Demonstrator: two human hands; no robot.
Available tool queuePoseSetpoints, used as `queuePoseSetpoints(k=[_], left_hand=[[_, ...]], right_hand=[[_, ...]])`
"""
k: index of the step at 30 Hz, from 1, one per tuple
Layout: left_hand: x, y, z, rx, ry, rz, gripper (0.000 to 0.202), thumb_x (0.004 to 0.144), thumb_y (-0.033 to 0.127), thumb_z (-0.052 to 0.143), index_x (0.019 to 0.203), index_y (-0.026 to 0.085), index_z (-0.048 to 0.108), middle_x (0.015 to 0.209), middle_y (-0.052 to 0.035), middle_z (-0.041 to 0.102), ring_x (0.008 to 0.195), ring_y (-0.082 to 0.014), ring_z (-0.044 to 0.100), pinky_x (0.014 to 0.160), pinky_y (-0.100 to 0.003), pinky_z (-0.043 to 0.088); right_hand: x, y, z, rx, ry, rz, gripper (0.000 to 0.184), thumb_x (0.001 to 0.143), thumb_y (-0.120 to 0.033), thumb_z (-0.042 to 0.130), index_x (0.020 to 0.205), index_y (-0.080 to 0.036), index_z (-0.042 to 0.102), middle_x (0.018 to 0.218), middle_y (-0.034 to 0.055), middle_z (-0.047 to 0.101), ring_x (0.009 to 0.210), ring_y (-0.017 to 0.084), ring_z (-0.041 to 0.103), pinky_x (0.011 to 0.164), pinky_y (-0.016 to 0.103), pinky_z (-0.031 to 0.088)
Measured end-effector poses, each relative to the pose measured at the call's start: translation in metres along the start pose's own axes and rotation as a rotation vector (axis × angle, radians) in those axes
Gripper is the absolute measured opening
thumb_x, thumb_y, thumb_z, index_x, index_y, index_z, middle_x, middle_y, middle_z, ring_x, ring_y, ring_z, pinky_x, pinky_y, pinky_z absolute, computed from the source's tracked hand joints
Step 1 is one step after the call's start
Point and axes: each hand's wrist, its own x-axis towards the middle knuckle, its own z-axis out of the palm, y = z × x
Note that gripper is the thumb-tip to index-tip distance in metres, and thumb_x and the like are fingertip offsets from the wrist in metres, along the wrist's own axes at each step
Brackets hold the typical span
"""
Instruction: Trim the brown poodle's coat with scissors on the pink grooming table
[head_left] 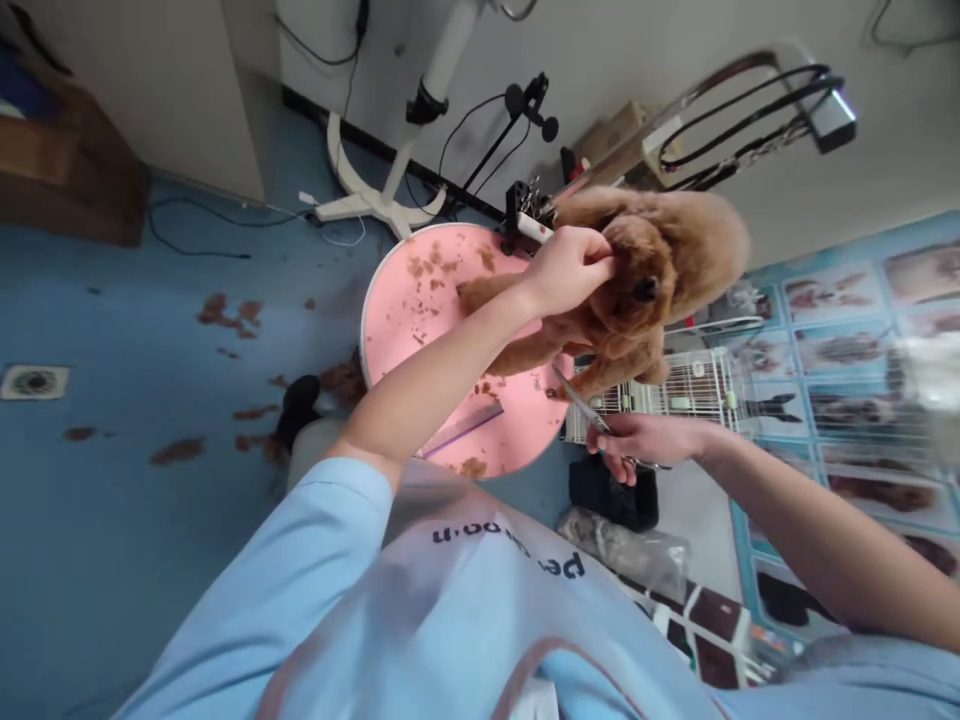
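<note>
A curly brown dog [705,240] stands on a round pink grooming table [390,330], its face turned toward me. My left hand [568,268] is closed at the side of the dog's head, fingers pinching the fur there; what exactly lies between the fingertips is hidden. In my right hand [645,440] is a pair of scissors [581,402], the blades pointing up and left near a front leg of the dog. Below my left forearm a comb [461,430] with a purple spine lies near the table's edge, among clumps of cut brown fur [472,467].
Beyond the table is a white stand base [375,208] with cables. A grooming arm with black loops [750,125] reaches over the dog. A white wire cage [690,385] and a black box [611,492] are at the right. Fur clumps [178,451] litter the blue floor.
</note>
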Motion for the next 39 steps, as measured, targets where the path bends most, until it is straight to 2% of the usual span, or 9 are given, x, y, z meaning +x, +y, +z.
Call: queuePoseSetpoints(k=[2, 4, 9, 13, 16, 21, 26, 32, 39], left_hand=[[-0.001, 0.000, -0.002, 0.020, 0.009, 0.020, 0.021, 0.078, 0.018, 0.060, 0.060, 0.010, 0.053, 0.059, 0.0000, 0.049, 0.059, -0.0065, 0.042, 0.062, -0.022, 0.036], [-0.003, 0.000, -0.004, 0.028, 0.022, 0.032, 0.021, 0.079, 0.017, 0.059, 0.059, 0.010, 0.053, 0.061, -0.0009, 0.050, 0.062, -0.0076, 0.044, 0.065, -0.024, 0.037], [-0.004, -0.002, -0.003, -0.004, 0.033, 0.054, 0.018, 0.077, 0.017, 0.061, 0.061, 0.010, 0.056, 0.064, -0.0024, 0.055, 0.066, -0.0094, 0.049, 0.067, -0.024, 0.038], [-0.004, -0.003, -0.001, -0.003, 0.035, 0.075, 0.018, 0.077, 0.019, 0.061, 0.062, 0.009, 0.058, 0.065, -0.0023, 0.056, 0.065, -0.0093, 0.051, 0.066, -0.024, 0.038], [-0.004, -0.001, 0.001, 0.018, 0.023, 0.090, 0.020, 0.078, 0.020, 0.059, 0.061, 0.010, 0.058, 0.065, -0.0024, 0.057, 0.063, -0.0086, 0.051, 0.066, -0.025, 0.038], [-0.005, 0.006, 0.004, 0.067, -0.008, 0.088, 0.022, 0.079, 0.020, 0.057, 0.059, 0.010, 0.057, 0.065, -0.0034, 0.058, 0.064, -0.0100, 0.052, 0.066, -0.026, 0.038], [-0.006, 0.011, 0.005, 0.081, -0.017, 0.093, 0.023, 0.079, 0.020, 0.057, 0.058, 0.011, 0.057, 0.065, -0.0036, 0.058, 0.064, -0.0110, 0.053, 0.066, -0.027, 0.039], [-0.007, 0.014, 0.005, 0.083, -0.032, 0.088, 0.024, 0.078, 0.018, 0.056, 0.055, 0.012, 0.054, 0.061, -0.0027, 0.056, 0.061, -0.0114, 0.051, 0.065, -0.028, 0.039], [-0.005, 0.015, 0.004, 0.053, -0.058, 0.088, 0.024, 0.077, 0.020, 0.055, 0.055, 0.012, 0.055, 0.059, -0.0026, 0.056, 0.061, -0.0118, 0.052, 0.067, -0.029, 0.041]], right_hand=[[-0.008, -0.002, -0.009, 0.257, -0.191, -0.089, 0.059, 0.071, -0.050, 0.069, 0.114, -0.014, 0.050, 0.094, 0.0127, 0.067, 0.073, 0.018, 0.066, 0.066, 0.029, 0.052], [-0.016, -0.002, -0.018, 0.409, -0.243, -0.147, 0.066, 0.061, -0.042, 0.079, 0.113, -0.015, 0.049, 0.096, 0.0124, 0.067, 0.073, 0.017, 0.066, 0.067, 0.029, 0.052], [-0.026, -0.007, -0.037, 0.600, -0.060, -0.217, 0.061, 0.057, -0.058, 0.071, 0.095, -0.015, 0.053, 0.076, 0.0067, 0.063, 0.067, 0.018, 0.063, 0.065, 0.034, 0.052], [-0.024, -0.005, -0.043, 0.530, 0.116, -0.182, 0.052, 0.059, -0.045, 0.073, 0.099, -0.017, 0.053, 0.075, 0.0036, 0.061, 0.065, 0.014, 0.061, 0.063, 0.029, 0.052], [-0.023, 0.000, -0.041, 0.483, 0.100, -0.139, 0.052, 0.058, -0.034, 0.077, 0.101, -0.017, 0.052, 0.075, 0.0033, 0.060, 0.064, 0.013, 0.060, 0.058, 0.024, 0.050], [-0.019, -0.007, -0.037, 0.605, 0.129, -0.185, 0.054, 0.060, -0.046, 0.073, 0.102, -0.017, 0.056, 0.083, 0.0060, 0.061, 0.075, 0.017, 0.060, 0.066, 0.031, 0.053], [-0.018, -0.009, -0.032, 0.482, 0.107, -0.100, 0.047, 0.060, -0.025, 0.077, 0.101, -0.016, 0.056, 0.080, 0.0056, 0.062, 0.071, 0.014, 0.061, 0.062, 0.024, 0.051], [-0.017, -0.014, -0.029, 0.616, 0.143, -0.090, 0.049, 0.064, -0.040, 0.076, 0.102, -0.015, 0.057, 0.087, 0.0071, 0.063, 0.079, 0.017, 0.063, 0.072, 0.031, 0.054], [-0.017, -0.022, -0.018, 0.544, 0.154, -0.050, 0.046, 0.064, -0.025, 0.078, 0.102, -0.013, 0.056, 0.083, 0.0066, 0.062, 0.067, 0.012, 0.060, 0.060, 0.023, 0.050]])
